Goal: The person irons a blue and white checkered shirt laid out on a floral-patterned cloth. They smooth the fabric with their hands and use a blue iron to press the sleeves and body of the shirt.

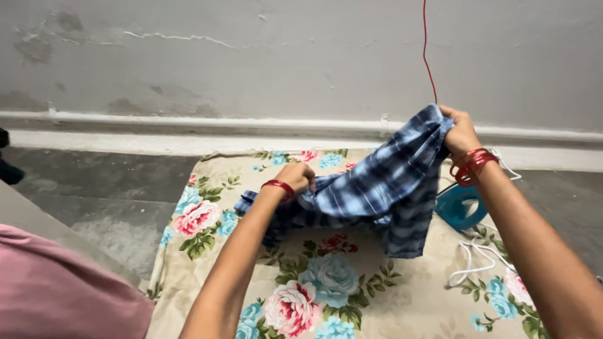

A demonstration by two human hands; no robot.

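I hold the blue plaid cloth (383, 188) in the air over the floral sheet (314, 295), stretched between both fists. My right hand (460, 132) grips its top corner, high and far; my left hand (296, 176) clenches the other end, lower and nearer me. So the cloth's length slants up to the right, its loose part hanging below. The iron (457, 207) lies just under my right wrist.

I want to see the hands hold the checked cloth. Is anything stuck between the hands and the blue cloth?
Nothing visible. The left hand and the right hand both grip the blue checked cloth directly, holding it above the flowered sheet. The blue iron sits off to the right side, partly behind the cloth.
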